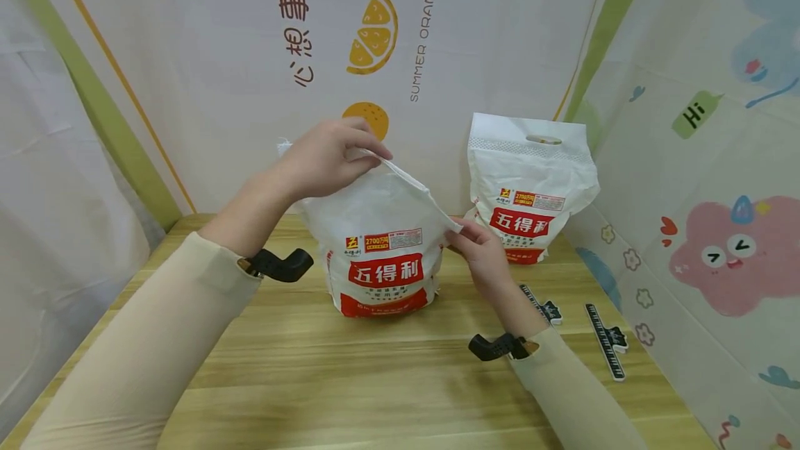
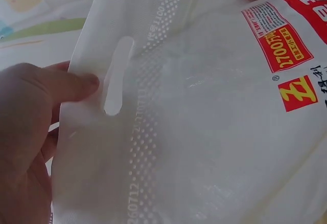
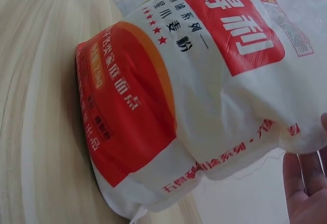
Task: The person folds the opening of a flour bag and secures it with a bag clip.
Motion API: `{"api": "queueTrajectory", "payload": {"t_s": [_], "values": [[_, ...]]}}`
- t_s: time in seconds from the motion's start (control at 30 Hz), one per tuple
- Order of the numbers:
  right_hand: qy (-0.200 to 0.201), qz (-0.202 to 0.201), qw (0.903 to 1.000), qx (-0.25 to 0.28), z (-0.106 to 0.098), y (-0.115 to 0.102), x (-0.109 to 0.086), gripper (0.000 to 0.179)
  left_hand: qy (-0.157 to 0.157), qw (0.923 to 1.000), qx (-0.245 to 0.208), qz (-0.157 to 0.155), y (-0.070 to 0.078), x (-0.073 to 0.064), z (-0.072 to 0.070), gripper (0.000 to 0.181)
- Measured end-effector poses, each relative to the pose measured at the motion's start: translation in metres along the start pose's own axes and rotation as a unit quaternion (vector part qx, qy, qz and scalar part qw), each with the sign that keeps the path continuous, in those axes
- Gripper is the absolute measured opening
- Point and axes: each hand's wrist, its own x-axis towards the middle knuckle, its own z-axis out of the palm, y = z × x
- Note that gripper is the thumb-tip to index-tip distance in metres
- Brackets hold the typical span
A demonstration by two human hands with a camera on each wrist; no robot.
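A white and red bag of flour point(image 1: 382, 210) stands upright on the wooden table, its top sheet folded over toward the front. My left hand point(image 1: 325, 158) grips the upper edge of the bag. In the left wrist view its thumb presses beside the cut-out handle slot point(image 2: 113, 104), with the other fingers behind the sheet. Lower down on the right, my right hand point(image 1: 482, 259) pinches the corner of the top edge. The right wrist view shows the bag's printed front and sealed side, with part of the right hand point(image 3: 309, 188) at the frame's edge.
A second flour bag point(image 1: 531, 176) stands at the back right, handle up. Two long bag clips with a piano-key pattern lie on the right: one clip point(image 1: 605, 341) in full view, another clip point(image 1: 550, 311) partly behind my right forearm. Printed curtains point(image 1: 494, 33) hang around the wooden table point(image 1: 300, 373).
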Motion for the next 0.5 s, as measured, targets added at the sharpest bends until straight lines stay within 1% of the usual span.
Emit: {"api": "queueTrajectory", "payload": {"t_s": [0.1,0.2,0.33,0.5], "values": [[0.0,-0.007,0.9999,0.014,-0.0016,0.0007,-0.0021,0.028,0.006,0.9992,-0.038,0.008,-0.0033,-0.0023,-0.0021,0.017],[-0.005,-0.011,0.9996,0.026,-0.003,0.0018,-0.0034,0.023,0.01,0.9981,-0.058,0.017,-0.0054,-0.0036,-0.0033,0.016],[-0.018,-0.015,0.9989,0.041,-0.0037,0.003,-0.0043,0.02,0.008,0.9977,-0.063,0.021,-0.0056,-0.0043,-0.0039,0.016],[-0.031,-0.022,0.997,0.067,-0.0033,0.0014,-0.0062,0.029,-0.005,0.9985,-0.053,0.007,-0.0027,-0.0047,-0.0045,0.017]]}}
